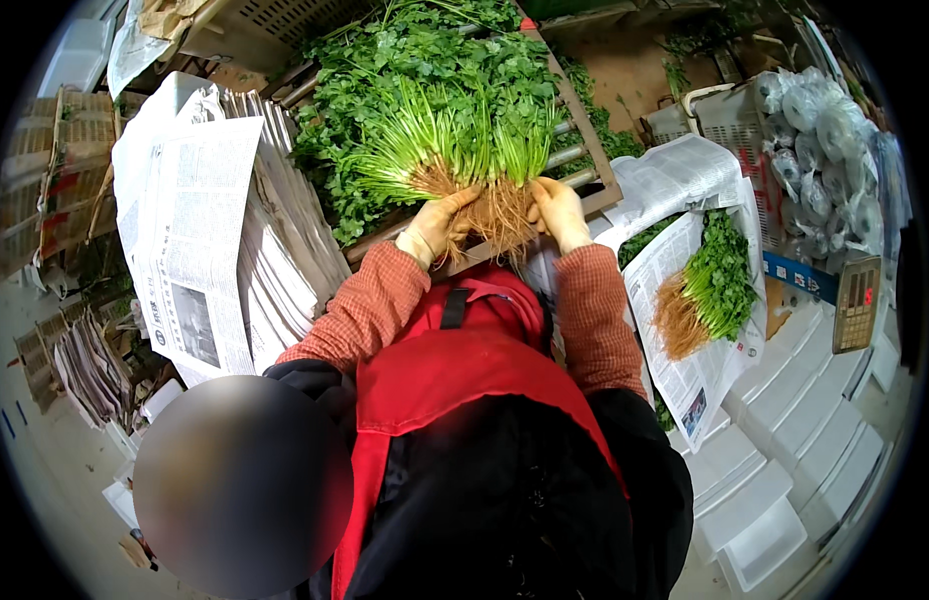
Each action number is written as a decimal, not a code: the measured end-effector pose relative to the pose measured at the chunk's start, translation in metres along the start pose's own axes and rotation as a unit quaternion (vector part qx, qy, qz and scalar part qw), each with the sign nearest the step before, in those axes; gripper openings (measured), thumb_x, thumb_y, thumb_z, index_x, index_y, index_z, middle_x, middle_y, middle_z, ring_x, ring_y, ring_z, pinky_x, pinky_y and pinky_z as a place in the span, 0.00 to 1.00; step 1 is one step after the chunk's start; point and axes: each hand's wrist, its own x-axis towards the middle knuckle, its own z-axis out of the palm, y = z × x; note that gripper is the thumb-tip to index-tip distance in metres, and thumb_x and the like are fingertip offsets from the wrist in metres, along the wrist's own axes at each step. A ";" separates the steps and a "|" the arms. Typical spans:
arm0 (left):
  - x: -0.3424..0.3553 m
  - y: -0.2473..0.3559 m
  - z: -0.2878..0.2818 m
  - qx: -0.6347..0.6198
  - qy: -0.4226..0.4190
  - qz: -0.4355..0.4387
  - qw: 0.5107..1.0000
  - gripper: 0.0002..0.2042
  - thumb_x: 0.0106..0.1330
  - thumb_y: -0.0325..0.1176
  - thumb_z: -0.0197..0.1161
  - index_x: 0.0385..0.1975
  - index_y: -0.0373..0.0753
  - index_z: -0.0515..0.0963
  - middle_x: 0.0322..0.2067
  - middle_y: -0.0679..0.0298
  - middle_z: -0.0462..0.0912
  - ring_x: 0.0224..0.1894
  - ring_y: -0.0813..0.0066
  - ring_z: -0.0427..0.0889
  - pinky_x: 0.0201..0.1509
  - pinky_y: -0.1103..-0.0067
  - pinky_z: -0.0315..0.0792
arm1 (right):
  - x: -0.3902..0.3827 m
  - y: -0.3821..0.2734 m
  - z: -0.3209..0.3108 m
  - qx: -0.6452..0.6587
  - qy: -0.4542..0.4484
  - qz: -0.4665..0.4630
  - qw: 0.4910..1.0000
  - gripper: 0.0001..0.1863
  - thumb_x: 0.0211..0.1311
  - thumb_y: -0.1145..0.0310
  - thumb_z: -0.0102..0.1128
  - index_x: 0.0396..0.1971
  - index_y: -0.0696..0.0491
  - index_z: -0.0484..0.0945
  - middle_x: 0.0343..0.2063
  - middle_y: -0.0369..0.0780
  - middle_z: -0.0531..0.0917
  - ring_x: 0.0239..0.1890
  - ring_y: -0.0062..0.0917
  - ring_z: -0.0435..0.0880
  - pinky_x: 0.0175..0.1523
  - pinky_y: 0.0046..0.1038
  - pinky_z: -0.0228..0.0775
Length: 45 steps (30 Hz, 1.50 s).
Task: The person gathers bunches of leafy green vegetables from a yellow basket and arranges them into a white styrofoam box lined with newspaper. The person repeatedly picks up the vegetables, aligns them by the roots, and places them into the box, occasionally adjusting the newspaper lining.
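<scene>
A thick bunch of leafy greens (455,120) with pale green stems and brown hanging roots lies on a metal-framed rack (585,130) before me. Its leaves point away and its roots hang over the near edge. In a pale glove, my left hand (440,224) is closed around the root end on the left. My right hand (562,212), gloved too, closes on the roots at the right side. The fingers of both hands are partly hidden among the roots. To the right, a smaller rooted bunch (720,280) of the same kind rests on a newspaper sheet (675,390).
A tall stack of newspapers (285,220) stands left of the rack. On the right are a bundle of clear plastic rolls (825,150), a digital scale display (857,304) and white plastic boxes (765,540). Plastic crates (275,30) stand behind.
</scene>
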 end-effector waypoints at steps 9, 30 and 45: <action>0.010 0.006 0.010 -0.001 -0.043 -0.011 0.999 0.06 0.66 0.34 0.57 0.37 0.39 0.76 0.19 0.72 0.73 0.12 0.87 0.59 0.12 0.87 0.47 | 0.021 0.015 0.037 0.092 0.056 -0.080 0.991 0.17 0.68 0.57 0.48 0.30 0.56 0.76 0.14 0.34 0.75 0.11 0.17 0.69 0.17 0.22 0.58; 0.049 -0.016 0.021 -0.135 -0.064 0.041 0.988 0.07 0.63 0.29 0.58 0.36 0.34 0.77 0.32 0.60 0.82 0.35 0.69 0.81 0.43 0.75 0.76 | -0.040 -0.041 0.045 -0.387 0.065 -0.123 0.911 0.24 0.64 0.59 0.42 0.49 0.64 0.66 0.24 0.53 0.81 0.30 0.48 0.81 0.34 0.45 0.72; -0.055 0.181 0.166 0.050 -0.167 0.252 0.952 0.07 0.67 0.33 0.52 0.26 0.41 0.68 0.18 0.72 0.66 0.15 0.85 0.61 0.15 0.88 0.57 | -0.086 0.011 0.033 0.053 0.050 -0.258 0.963 0.16 0.60 0.70 0.55 0.49 0.51 0.76 0.27 0.43 0.83 0.28 0.25 0.82 0.37 0.24 0.73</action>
